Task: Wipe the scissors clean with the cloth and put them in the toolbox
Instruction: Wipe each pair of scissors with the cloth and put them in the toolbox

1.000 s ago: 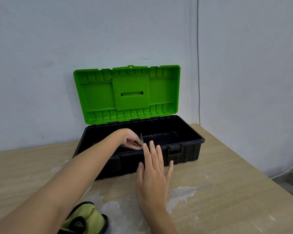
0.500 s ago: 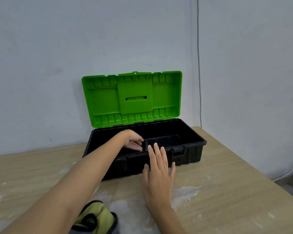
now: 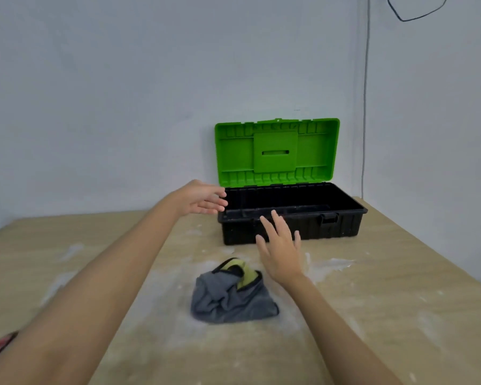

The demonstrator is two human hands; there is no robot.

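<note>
One toolbox (image 3: 292, 226) sitting lid-up, interior dark, contents indiscernible; one cloth (image 3: 231, 297) lying crumpled; left hand (image 3: 200, 201) and right hand (image 3: 281, 248) hovering, fingers spread, holding nothing.

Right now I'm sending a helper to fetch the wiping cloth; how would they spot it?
Start at the black toolbox with its green lid raised at the back of the wooden table. In front of it lies a crumpled cloth. It is grey with a yellow-green side and black edging, the only fabric there.
</note>
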